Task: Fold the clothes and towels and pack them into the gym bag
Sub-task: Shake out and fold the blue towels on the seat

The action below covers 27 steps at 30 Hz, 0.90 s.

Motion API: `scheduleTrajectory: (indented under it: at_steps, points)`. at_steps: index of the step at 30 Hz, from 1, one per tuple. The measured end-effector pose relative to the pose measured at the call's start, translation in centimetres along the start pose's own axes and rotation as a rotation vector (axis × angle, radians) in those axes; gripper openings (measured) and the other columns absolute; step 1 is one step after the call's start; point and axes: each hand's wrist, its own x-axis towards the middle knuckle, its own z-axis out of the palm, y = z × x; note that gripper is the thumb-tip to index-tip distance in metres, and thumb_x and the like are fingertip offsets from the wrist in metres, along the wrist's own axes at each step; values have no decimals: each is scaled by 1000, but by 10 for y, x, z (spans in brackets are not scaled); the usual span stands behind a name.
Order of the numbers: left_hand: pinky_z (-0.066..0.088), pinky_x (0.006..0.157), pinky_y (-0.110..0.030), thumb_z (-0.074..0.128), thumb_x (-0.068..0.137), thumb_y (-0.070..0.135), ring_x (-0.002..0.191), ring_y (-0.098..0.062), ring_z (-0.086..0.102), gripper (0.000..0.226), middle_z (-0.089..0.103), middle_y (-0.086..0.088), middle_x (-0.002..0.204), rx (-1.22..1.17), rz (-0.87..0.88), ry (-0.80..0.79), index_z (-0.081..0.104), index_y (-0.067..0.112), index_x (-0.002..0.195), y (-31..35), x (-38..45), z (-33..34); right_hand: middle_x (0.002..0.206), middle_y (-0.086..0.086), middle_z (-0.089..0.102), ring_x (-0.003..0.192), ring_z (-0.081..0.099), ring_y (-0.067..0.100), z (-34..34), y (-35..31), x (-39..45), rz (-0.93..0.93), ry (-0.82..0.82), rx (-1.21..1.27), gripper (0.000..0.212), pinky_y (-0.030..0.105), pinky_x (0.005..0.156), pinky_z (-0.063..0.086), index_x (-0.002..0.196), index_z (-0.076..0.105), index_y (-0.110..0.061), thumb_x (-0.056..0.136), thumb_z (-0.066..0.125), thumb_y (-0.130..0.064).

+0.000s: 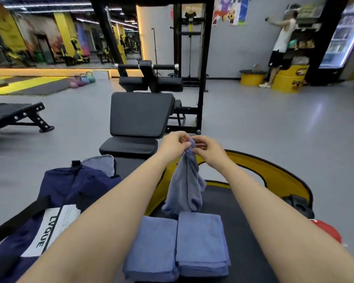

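Left hand (175, 145) and right hand (207, 149) pinching top corner of hanging blue towel (185, 184); below, two folded blue towels (180, 244) side by side on dark surface (247, 221); navy gym bag (55, 201) left.

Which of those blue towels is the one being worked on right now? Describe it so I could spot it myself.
Start at the big yellow-rimmed trampoline at the lower right. Two folded towels lie side by side on its near edge. Just above them hangs the unfolded towel, pinched at its top corner by the left hand and right hand: it alone is off the surface, limp and crumpled.
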Motion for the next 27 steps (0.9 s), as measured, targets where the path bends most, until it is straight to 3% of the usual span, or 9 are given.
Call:
scheduleTrajectory:
  at_steps: [3,7,9,13,16,24,27]
  points:
    - [55,83,-41,59,90,6,85,-24,62,9,66,-12,87,6,66,27,66,10,93,41,-9,-22,105,3,62,101,58,14,-24,-42,-10,-66,-3,74,33,8,71,48,120,60,-9,90,57,5]
    - [55,78,-36,58,90,6,81,-20,60,14,63,-2,77,20,148,48,63,17,82,96,-19,-55,109,11,62,103,57,18,-54,-94,-20,-137,52,64,29,11,78,48,118,58,4,89,54,9]
    - [53,75,-35,57,90,5,79,-19,59,19,61,1,73,9,192,71,61,19,78,126,-27,-73,111,14,64,107,59,23,-71,-123,-25,-157,80,43,23,21,85,49,113,59,0,90,58,0]
    - [55,77,-33,58,91,8,86,-18,61,9,62,-4,88,29,276,150,62,16,91,178,-45,-107,97,7,62,89,58,14,-100,-177,-41,-223,131,15,16,13,67,49,103,59,-7,89,65,-12]
    - [56,72,-30,56,93,11,87,-19,60,6,61,-7,94,39,307,175,58,16,94,209,-63,-127,92,2,62,85,57,11,-116,-208,-57,-258,203,-19,18,16,69,48,100,61,-10,87,68,-20]
    - [50,82,-31,54,94,14,89,-13,52,8,57,0,95,94,403,223,60,16,100,274,-117,-158,84,-9,59,79,54,3,-148,-273,-113,-320,294,-13,12,17,64,43,97,62,-17,89,65,-25]
    - [45,78,-26,54,93,14,91,-13,53,9,58,-1,95,110,424,240,62,15,99,289,-136,-163,81,-8,61,79,57,6,-157,-285,-136,-334,332,-23,6,17,65,45,94,65,-18,89,65,-22]
